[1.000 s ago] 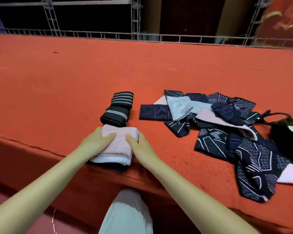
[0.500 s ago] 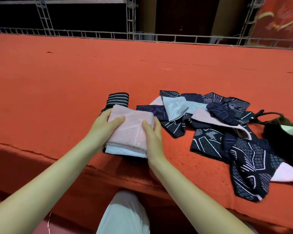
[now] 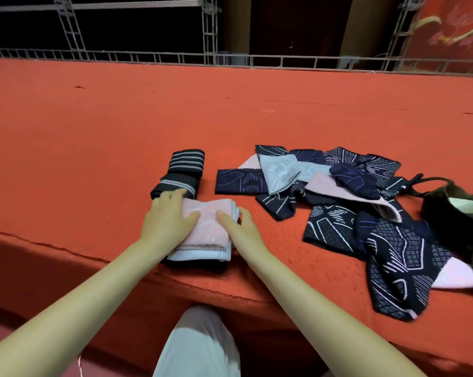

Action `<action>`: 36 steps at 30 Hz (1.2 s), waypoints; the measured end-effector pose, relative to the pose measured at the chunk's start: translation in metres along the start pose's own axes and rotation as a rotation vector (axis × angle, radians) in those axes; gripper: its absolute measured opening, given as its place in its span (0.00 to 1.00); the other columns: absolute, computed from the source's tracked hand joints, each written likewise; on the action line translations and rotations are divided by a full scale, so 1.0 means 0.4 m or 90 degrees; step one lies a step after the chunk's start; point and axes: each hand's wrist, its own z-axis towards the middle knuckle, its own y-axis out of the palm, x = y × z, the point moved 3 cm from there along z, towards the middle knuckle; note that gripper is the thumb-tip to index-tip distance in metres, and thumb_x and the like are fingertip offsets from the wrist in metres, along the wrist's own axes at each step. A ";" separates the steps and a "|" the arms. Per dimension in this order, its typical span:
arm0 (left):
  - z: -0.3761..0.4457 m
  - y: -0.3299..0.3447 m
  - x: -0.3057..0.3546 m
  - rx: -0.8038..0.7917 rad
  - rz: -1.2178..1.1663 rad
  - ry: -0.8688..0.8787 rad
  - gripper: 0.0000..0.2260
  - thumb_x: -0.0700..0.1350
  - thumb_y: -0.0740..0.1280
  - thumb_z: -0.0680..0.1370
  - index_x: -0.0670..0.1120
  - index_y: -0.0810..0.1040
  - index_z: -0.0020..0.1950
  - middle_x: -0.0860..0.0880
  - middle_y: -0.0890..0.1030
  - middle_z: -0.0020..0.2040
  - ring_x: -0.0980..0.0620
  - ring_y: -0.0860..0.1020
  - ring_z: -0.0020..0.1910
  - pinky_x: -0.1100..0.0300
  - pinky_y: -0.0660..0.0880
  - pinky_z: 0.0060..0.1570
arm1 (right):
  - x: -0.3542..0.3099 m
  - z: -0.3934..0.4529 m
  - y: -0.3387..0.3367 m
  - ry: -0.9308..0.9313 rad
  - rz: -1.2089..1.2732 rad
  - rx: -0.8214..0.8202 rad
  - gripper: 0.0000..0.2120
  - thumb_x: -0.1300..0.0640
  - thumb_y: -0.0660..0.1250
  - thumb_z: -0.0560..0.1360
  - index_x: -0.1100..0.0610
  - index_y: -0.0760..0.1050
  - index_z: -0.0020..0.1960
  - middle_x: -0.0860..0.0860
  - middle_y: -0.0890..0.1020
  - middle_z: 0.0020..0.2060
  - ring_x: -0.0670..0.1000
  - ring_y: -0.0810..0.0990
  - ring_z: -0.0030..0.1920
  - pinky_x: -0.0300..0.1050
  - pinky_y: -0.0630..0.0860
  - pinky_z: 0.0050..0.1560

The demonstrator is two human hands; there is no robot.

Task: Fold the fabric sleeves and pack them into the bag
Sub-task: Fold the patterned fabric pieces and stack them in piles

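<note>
fabric sleeves first: one folded pink stack [image 3: 206,232] sits at 6 o'clock near the front edge of the red table [image 3: 93,137], with dark fabric under it. your left hand [image 3: 167,220] lies over its left side, fingers relaxed and flat; your right hand [image 3: 238,229] presses its right side, thumb on top, not curled round it. two striped black rolls [image 3: 182,172] lie touching the stack at 12 o'clock. a loose pile of patterned navy sleeves [image 3: 338,213] spreads at 3 o'clock; you cannot count them. one dark bag [image 3: 453,210] lies at the pile's right; a pale piece shows in its mouth.
</note>
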 end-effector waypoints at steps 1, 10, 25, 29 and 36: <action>-0.001 -0.011 0.015 0.056 0.042 0.053 0.26 0.50 0.67 0.75 0.47 0.67 0.71 0.43 0.70 0.67 0.40 0.67 0.65 0.47 0.68 0.59 | -0.008 0.004 -0.001 -0.002 -0.034 -0.007 0.22 0.40 0.65 0.72 0.50 0.69 0.60 0.50 0.78 0.58 0.51 0.77 0.57 0.50 0.74 0.60; 0.021 -0.003 0.254 0.049 -0.138 0.211 0.18 0.46 0.65 0.76 0.50 0.73 0.65 0.46 0.74 0.61 0.44 0.71 0.61 0.51 0.69 0.60 | -0.036 0.058 -0.238 -0.083 -0.251 0.144 0.14 0.53 0.59 0.79 0.56 0.75 0.61 0.52 0.79 0.58 0.52 0.75 0.60 0.45 0.69 0.59; 0.136 0.324 0.587 -0.052 -0.382 0.069 0.13 0.45 0.62 0.76 0.49 0.78 0.59 0.46 0.78 0.59 0.45 0.73 0.60 0.52 0.70 0.60 | 0.011 0.142 -0.743 -0.014 -0.261 0.490 0.18 0.45 0.67 0.73 0.61 0.76 0.36 0.58 0.78 0.35 0.61 0.75 0.43 0.50 0.66 0.39; 0.132 0.403 0.563 -0.004 -0.358 0.036 0.12 0.44 0.62 0.77 0.50 0.77 0.60 0.47 0.76 0.59 0.45 0.68 0.63 0.54 0.66 0.60 | 0.050 0.175 -0.724 0.017 -0.339 0.521 0.24 0.42 0.67 0.73 0.57 0.76 0.61 0.57 0.77 0.58 0.59 0.72 0.62 0.52 0.70 0.57; 0.143 0.437 0.550 0.034 -0.369 0.006 0.15 0.41 0.61 0.76 0.54 0.77 0.59 0.51 0.76 0.57 0.48 0.68 0.61 0.51 0.71 0.56 | 0.045 0.202 -0.718 -0.090 -0.375 0.593 0.21 0.50 0.68 0.76 0.53 0.73 0.68 0.55 0.72 0.59 0.55 0.65 0.64 0.50 0.65 0.63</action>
